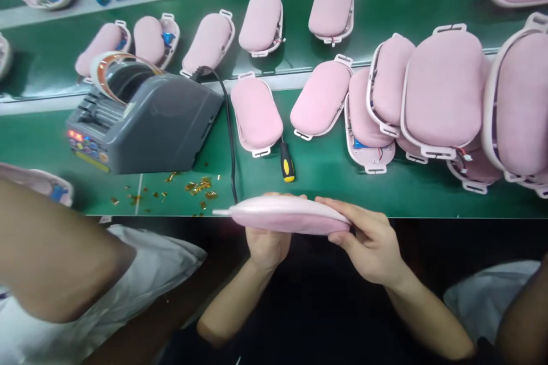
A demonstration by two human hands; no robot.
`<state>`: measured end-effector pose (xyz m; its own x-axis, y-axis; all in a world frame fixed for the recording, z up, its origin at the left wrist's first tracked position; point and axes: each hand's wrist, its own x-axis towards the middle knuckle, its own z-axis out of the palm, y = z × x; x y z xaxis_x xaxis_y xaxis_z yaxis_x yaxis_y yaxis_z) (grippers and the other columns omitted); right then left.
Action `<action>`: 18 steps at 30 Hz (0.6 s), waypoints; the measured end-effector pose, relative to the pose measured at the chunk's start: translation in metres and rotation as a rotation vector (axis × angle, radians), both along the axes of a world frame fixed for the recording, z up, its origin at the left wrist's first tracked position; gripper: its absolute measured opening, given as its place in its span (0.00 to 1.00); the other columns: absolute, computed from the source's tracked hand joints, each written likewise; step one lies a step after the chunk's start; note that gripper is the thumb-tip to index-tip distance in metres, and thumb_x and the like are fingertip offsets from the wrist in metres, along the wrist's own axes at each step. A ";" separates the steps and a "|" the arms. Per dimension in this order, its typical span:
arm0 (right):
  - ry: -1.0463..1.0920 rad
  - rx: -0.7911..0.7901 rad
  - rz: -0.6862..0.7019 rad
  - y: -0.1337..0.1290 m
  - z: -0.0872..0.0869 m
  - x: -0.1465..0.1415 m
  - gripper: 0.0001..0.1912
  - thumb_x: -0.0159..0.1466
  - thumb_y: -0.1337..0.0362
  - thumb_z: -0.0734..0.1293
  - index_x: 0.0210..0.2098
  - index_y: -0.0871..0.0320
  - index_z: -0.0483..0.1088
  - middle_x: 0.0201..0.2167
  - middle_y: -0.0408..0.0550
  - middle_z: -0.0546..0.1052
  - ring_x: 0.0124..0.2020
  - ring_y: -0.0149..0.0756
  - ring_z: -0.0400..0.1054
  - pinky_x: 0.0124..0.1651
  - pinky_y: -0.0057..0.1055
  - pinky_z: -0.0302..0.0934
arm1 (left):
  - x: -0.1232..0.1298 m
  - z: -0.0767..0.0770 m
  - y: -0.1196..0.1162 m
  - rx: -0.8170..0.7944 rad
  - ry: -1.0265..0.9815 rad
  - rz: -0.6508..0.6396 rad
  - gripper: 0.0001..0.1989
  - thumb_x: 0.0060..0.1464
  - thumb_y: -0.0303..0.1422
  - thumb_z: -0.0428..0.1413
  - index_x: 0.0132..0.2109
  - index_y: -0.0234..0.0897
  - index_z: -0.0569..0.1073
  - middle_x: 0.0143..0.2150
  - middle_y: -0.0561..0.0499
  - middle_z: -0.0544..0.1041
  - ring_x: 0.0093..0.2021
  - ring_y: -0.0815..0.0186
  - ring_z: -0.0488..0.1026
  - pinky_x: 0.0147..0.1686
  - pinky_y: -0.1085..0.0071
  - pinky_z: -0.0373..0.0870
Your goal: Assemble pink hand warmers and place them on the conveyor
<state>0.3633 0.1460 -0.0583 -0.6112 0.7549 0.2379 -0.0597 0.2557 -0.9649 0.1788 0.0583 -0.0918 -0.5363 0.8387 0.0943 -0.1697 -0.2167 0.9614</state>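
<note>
A pink padded device with a white shell [291, 215] is held edge-on over the bench's front edge, its white side up and its pink side down. My left hand [268, 248] grips it from beneath, with part of the fingers hidden behind it. At the device's right end, my right hand [370, 236] pinches it between thumb and fingers. A white strap loop sticks out at its left end. Just beyond it, a black and yellow screwdriver [287, 162] lies on the green bench, its tip beside another pink device [257, 114].
A grey tape dispenser [158, 120] with a black cable stands at left, with orange tape scraps [201, 187] nearby. Stacked pink devices [443, 91] fill the right side. More lie on the green conveyor [295, 0] behind. Another person's arm [55, 251] reaches in at left; a person sits at right.
</note>
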 end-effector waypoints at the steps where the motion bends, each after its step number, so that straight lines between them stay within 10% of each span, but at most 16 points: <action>1: -0.006 0.059 -0.044 0.001 0.001 0.002 0.26 0.71 0.67 0.72 0.67 0.50 0.72 0.58 0.49 0.83 0.56 0.42 0.81 0.60 0.35 0.77 | -0.003 0.003 0.004 0.007 -0.003 -0.028 0.17 0.61 0.43 0.68 0.55 0.53 0.79 0.47 0.53 0.88 0.46 0.57 0.87 0.46 0.63 0.87; 4: -0.112 0.289 -0.125 0.011 0.006 0.009 0.28 0.70 0.72 0.70 0.68 0.53 0.72 0.57 0.52 0.83 0.57 0.45 0.81 0.60 0.39 0.78 | -0.020 0.027 0.009 0.137 0.192 0.006 0.23 0.59 0.40 0.70 0.60 0.53 0.76 0.59 0.55 0.84 0.61 0.58 0.81 0.62 0.62 0.81; 7: -0.204 0.525 -0.135 0.020 0.009 0.010 0.30 0.69 0.75 0.69 0.69 0.56 0.69 0.56 0.54 0.83 0.57 0.46 0.81 0.60 0.41 0.79 | -0.038 0.061 0.013 0.309 1.030 0.082 0.44 0.54 0.44 0.72 0.73 0.49 0.64 0.73 0.55 0.72 0.75 0.58 0.65 0.78 0.58 0.59; 10: -0.236 0.671 -0.113 0.024 0.005 0.001 0.29 0.69 0.76 0.67 0.68 0.59 0.69 0.56 0.57 0.83 0.57 0.47 0.80 0.60 0.43 0.79 | -0.041 0.079 0.025 0.018 1.590 -0.220 0.24 0.63 0.34 0.65 0.64 0.38 0.74 0.59 0.47 0.83 0.66 0.53 0.76 0.76 0.50 0.59; 13: -0.283 0.718 -0.127 0.028 0.001 -0.007 0.23 0.69 0.77 0.66 0.62 0.61 0.74 0.54 0.56 0.84 0.56 0.46 0.81 0.59 0.41 0.79 | -0.036 0.070 0.040 0.090 1.555 -0.270 0.08 0.65 0.26 0.61 0.50 0.34 0.78 0.43 0.48 0.87 0.42 0.61 0.85 0.57 0.60 0.80; 18: -0.191 0.497 -0.059 0.038 -0.004 0.002 0.20 0.71 0.67 0.72 0.62 0.55 0.74 0.57 0.52 0.83 0.58 0.43 0.79 0.63 0.41 0.77 | -0.036 0.042 0.042 0.081 1.293 -0.175 0.11 0.61 0.27 0.66 0.51 0.37 0.81 0.43 0.48 0.87 0.41 0.60 0.86 0.48 0.65 0.85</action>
<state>0.3650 0.1836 -0.0628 -0.6386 0.6142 0.4636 0.1339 0.6819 -0.7191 0.1429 0.1006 -0.0494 0.0943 0.8554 0.5093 0.8297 -0.3503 0.4346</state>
